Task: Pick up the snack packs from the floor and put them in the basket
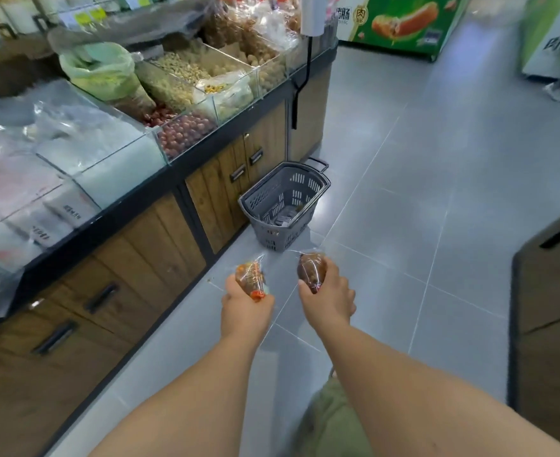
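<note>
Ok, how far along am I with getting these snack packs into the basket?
Done: two packs are off the floor. In hand: the left hand grips an orange-red clear-wrapped snack pack, the right hand a dark brown clear-wrapped snack pack. Left: both need dropping into the grey slotted plastic basket ahead by the wooden counter. Something dark lies in its bottom; I cannot tell what.

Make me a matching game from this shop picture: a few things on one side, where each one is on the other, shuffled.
Things:
1. orange pack
2. brown pack
3. basket
4. green cabinet

Places:
A. on the floor beside the counter
B. in the right hand
C. far behind the basket
D. in the left hand

Pairs: 1-D, 2-B, 3-A, 4-C.
</note>
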Tool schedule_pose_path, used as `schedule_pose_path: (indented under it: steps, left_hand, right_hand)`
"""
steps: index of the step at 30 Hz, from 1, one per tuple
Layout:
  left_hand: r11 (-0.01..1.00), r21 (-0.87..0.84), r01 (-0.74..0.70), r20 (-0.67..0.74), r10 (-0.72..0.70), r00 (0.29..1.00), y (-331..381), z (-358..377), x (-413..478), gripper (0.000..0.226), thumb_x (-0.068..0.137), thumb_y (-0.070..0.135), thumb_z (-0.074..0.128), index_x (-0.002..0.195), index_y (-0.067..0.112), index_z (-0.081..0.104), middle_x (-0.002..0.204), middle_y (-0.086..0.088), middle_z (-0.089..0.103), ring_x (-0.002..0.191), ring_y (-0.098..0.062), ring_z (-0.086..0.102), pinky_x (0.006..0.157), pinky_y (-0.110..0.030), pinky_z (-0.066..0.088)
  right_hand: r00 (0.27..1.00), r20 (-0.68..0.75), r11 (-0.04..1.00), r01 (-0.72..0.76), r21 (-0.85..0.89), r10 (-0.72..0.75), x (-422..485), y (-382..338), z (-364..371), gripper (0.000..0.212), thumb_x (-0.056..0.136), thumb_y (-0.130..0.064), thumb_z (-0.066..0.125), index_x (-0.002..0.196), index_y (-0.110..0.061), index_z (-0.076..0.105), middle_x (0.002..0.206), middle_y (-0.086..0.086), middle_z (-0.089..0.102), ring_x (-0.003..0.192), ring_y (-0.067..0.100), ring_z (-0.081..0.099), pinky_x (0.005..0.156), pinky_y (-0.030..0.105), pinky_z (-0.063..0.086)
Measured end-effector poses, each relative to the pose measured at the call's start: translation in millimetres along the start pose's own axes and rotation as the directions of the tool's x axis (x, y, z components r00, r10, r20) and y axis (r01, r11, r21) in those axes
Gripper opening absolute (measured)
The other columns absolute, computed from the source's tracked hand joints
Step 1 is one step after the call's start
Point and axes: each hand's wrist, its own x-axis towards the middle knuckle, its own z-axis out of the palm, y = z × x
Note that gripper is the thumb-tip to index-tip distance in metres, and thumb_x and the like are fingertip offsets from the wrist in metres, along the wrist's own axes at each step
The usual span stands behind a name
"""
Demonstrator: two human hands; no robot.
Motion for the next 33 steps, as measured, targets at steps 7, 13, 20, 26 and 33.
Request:
schedule_pose_path:
  steps: [7, 13, 20, 26, 33]
  left_hand:
    - [1.0, -0.019, 0.022, -0.005, -0.022, 1.0, 109, 69, 93, 0.077, 0.071, 0.03, 0.067, 0.133, 0.031, 0.022, 0.113, -0.007, 0.052, 0.096, -0.027, 0.057, 0.085, -0.045, 0.054]
    - [0.992, -0.084, 0.092, -0.031, -0.094, 0.995, 176, 113, 158, 0.081, 0.074, 0.027, 0.07, 0.138, 0.031, 0.02, 0.121, -0.006, 0.047, 0.099, -0.025, 0.055, 0.087, -0.043, 0.054]
    - [0.987, -0.102, 0.122, -0.019, -0.125, 0.992, 233, 140, 272, 0.079, 0.079, 0.028, 0.066, 0.141, 0.03, 0.017, 0.124, -0.006, 0.049, 0.102, -0.026, 0.055, 0.083, -0.04, 0.053]
    - [0.983, -0.013, 0.185, 0.007, -0.185, 0.983, 278, 144, 376, 0.079, 0.08, 0.032, 0.062, 0.141, 0.029, 0.013, 0.123, -0.008, 0.051, 0.099, -0.027, 0.056, 0.083, -0.038, 0.048]
    - [0.947, 0.155, 0.281, -0.019, -0.282, 0.959, 321, 160, 458, 0.077, 0.084, 0.037, 0.059, 0.143, 0.026, 0.011, 0.133, -0.008, 0.046, 0.115, -0.03, 0.051, 0.104, -0.043, 0.027]
  right_hand:
    - [0.999, 0.02, 0.999, 0.028, 0.03, -0.028, 157, -25, -34, 0.066, 0.086, -0.047, 0.058, 0.143, -0.038, 0.025, 0.134, 0.004, 0.045, 0.122, 0.03, 0.04, 0.104, 0.044, 0.031]
    - [0.997, 0.071, 0.999, 0.03, 0.025, -0.032, 264, -52, -49, 0.066, 0.085, -0.047, 0.062, 0.141, -0.04, 0.027, 0.133, 0.003, 0.047, 0.123, 0.029, 0.04, 0.104, 0.044, 0.032]
    - [0.994, 0.106, 0.999, 0.033, -0.009, -0.032, 381, -105, -24, 0.066, 0.086, -0.05, 0.061, 0.142, -0.037, 0.028, 0.134, 0.003, 0.048, 0.123, 0.031, 0.04, 0.103, 0.045, 0.032]
    - [0.995, 0.1, 1.0, 0.011, -0.019, -0.009, 477, -165, 1, 0.066, 0.086, -0.05, 0.061, 0.143, -0.037, 0.028, 0.135, 0.003, 0.048, 0.124, 0.031, 0.04, 0.104, 0.046, 0.033]
    - [0.988, 0.152, 0.999, -0.007, -0.042, 0.014, 565, -204, 25, 0.052, 0.089, -0.049, 0.054, 0.136, -0.045, 0.033, 0.128, 0.001, 0.053, 0.121, 0.03, 0.042, 0.103, 0.047, 0.035]
